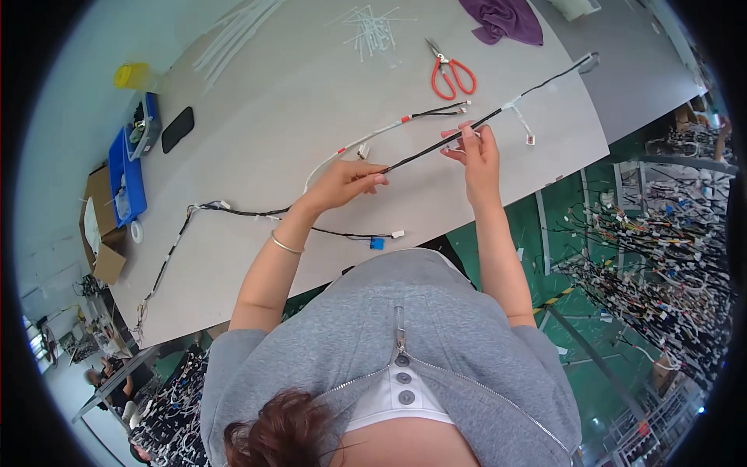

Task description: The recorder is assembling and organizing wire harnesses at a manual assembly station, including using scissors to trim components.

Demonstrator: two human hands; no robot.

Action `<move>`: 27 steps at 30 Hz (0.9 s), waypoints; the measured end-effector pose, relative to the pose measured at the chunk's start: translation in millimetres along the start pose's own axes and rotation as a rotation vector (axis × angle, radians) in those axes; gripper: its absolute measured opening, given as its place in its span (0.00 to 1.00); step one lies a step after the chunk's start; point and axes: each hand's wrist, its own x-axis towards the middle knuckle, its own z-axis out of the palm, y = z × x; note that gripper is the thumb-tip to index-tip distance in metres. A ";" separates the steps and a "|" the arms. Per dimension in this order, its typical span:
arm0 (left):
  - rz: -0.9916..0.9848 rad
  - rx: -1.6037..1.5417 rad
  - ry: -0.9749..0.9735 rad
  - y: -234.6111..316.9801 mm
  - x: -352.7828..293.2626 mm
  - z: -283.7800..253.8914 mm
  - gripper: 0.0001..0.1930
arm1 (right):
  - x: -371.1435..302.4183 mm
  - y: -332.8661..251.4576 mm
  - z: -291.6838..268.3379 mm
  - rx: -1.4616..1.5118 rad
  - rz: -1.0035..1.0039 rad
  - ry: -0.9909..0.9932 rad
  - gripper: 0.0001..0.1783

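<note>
Head view: a black wire bundle (428, 150) stretches slantwise above the table (257, 140), between two hands set apart. Closed fingers of the left hand (348, 182) cover part of it; the right hand (479, 156) pinches it between thumb and fingers farther along, with a small pale piece at those fingertips too unclear to name. Its far right end, near the table's edge, is hard to make out. The left forearm hides where the other wires meet, so I cannot tell how they join.

The held stretch looks slim, dark and nearly straight; beyond the right hand, a short white branch ends in a white plug (531, 140). A white cord (372, 135) with red bands lies past the left hand. Nearer the body are a blue plug (377, 244) and another white one. Farther off lie red-handled scissors (441, 60), white ties (371, 33) and a purple cloth (506, 19).
</note>
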 end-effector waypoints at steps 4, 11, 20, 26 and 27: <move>-0.307 -0.326 -0.193 0.1 -4.7 -6.1 0.19 | -6.4 1.4 1.6 0.077 0.030 -0.061 0.12; -0.363 -0.094 -0.114 17.1 -7.9 -6.6 0.20 | -17.6 15.8 5.7 0.128 0.087 0.002 0.12; -0.218 0.126 -0.009 16.5 -7.4 6.5 0.21 | -21.5 25.2 6.6 0.199 0.109 0.021 0.13; -0.144 -0.038 -0.041 11.0 3.5 11.0 0.18 | -17.5 23.5 5.6 0.221 0.122 -0.019 0.12; -0.193 -0.037 -0.073 13.3 3.3 10.2 0.18 | -18.9 24.0 3.6 0.224 0.128 -0.023 0.12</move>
